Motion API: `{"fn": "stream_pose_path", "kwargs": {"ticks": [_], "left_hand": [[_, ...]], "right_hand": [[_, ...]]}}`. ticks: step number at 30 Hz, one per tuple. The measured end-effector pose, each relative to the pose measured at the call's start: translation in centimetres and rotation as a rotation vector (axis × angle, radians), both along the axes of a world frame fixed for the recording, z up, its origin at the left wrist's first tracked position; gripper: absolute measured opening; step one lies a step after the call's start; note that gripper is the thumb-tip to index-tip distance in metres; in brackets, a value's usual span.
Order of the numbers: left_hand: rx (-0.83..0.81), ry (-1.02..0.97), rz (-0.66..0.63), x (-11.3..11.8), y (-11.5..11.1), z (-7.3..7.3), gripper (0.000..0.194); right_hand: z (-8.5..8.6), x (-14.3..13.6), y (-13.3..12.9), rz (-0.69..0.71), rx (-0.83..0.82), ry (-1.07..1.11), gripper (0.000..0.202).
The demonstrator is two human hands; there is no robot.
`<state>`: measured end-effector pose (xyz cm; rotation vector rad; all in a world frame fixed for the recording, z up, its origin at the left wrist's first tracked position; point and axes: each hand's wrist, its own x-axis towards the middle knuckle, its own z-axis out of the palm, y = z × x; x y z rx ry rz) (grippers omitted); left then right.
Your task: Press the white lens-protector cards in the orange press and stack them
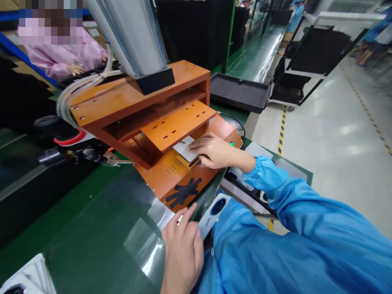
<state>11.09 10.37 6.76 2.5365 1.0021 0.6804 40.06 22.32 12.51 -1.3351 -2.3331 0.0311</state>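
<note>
While the left hand [183, 243] pinches a panel [211, 217] before the press [179, 123], the right hand [214, 152], fingers half-curled, touches its plate [181, 150], grip unclear; nudging could skew that.

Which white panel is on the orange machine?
The white panel under the right hand. It alone rests on the orange machine; another panel is at the left hand, and a pile is at lower left.

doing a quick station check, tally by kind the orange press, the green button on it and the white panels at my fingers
orange press: 1
green button: 1
white panels: 2 (upper panel, lower panel)
total: 4
</note>
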Motion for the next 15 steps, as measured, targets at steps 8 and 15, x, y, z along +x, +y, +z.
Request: {"fn": "stream_pose_path", "kwargs": {"ticks": [8, 15], "left_hand": [[0.284, 0.108, 0.111, 1.4, 1.6, -1.2, 0.010], [0.351, 0.107, 0.142, 1.6, 2.5, -1.2, 0.012]], "right_hand": [[-8.8, 5.4, -7.5, -0.768, 0.392, 0.399, 0.034], [-11.5, 8.1, -8.1, -0.661, 0.190, 0.212, 0.051]]}}
